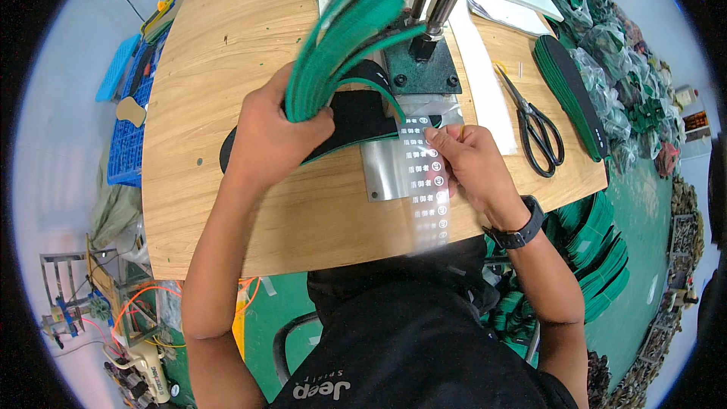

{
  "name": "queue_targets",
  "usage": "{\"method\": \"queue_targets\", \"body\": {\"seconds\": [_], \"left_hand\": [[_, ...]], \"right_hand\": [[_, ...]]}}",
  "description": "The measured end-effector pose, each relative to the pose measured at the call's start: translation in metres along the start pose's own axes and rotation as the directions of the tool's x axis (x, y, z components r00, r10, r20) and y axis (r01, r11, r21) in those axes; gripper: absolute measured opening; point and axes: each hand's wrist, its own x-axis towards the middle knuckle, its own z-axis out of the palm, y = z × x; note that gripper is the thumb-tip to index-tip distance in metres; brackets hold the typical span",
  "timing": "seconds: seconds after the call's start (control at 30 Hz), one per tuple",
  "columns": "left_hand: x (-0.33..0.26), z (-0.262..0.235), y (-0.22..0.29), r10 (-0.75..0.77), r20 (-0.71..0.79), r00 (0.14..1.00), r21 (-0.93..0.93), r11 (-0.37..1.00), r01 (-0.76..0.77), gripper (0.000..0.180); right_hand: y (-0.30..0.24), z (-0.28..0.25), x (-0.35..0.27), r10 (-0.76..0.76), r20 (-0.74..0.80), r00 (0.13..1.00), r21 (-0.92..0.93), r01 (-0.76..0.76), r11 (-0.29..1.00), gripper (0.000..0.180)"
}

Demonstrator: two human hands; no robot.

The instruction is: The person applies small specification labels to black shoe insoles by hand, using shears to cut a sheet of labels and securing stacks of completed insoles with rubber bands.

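A clear transfer strip (425, 182) printed with rows of small white marks lay near the centre of the wooden tabletop (227, 91), running from the metal plate (386, 170) toward the near edge at six o'clock. The right hand (466, 159) was pinched shut on the strip's upper end, thumb and fingertips together just below the press base. At nine o'clock from the strip, a black insole (348, 117) lay flat on the tabletop, its heel reaching under the press.

The left hand (273, 132) was clamped around a thick fan of green-edged insoles (341, 38), lifting them upright and bent toward twelve o'clock, so that they arched over the black insole. A dark watch (522, 231) sat on the right wrist.

Directly at twelve o'clock of the strip stood the press (428, 38), with two shiny columns rising from a dark bolted base. At three o'clock, black-handled scissors (538, 132) lay on the tabletop, and beyond them a stack of green insoles (568, 91) rested near the table's right edge. A blue plastic crate (125, 136) stood off the tabletop at nine o'clock, and bagged green goods (613, 53) were heaped at two o'clock.
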Motion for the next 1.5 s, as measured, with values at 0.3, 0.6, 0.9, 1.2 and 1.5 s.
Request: {"method": "queue_targets", "body": {"seconds": [0.3, 0.6, 0.9, 1.2, 1.5], "left_hand": [[0.004, 0.011, 0.007, 0.096, 0.2, 0.975, 0.353, 0.921, -0.163, 0.074], [-0.001, 0.011, 0.011, 0.143, 0.155, 0.977, 0.416, 0.888, -0.196, 0.067], [-0.004, 0.01, 0.01, 0.12, 0.17, 0.978, 0.441, 0.879, -0.184, 0.063], [-0.005, 0.004, 0.017, 0.091, 0.224, 0.97, 0.435, 0.881, -0.183, 0.068], [-0.004, -0.02, -0.008, 0.087, -0.142, 0.986, -0.074, 0.992, -0.098, 0.013]], "right_hand": [[0.0, 0.001, -0.005, 0.001, -0.007, 1.0, 0.051, -0.001, 0.999, 0.034], [0.001, -0.004, -0.011, -0.029, 0.024, 0.999, 0.069, 0.028, 0.997, 0.029], [0.011, -0.014, -0.025, -0.155, 0.0, 0.988, 0.067, 0.155, 0.986, 0.018], [0.018, -0.032, -0.016, -0.087, -0.113, 0.99, 0.386, 0.124, 0.914, 0.015], [-0.003, -0.009, 0.002, -0.057, 0.049, 0.997, -0.071, 0.061, 0.996, 0.027]]}}
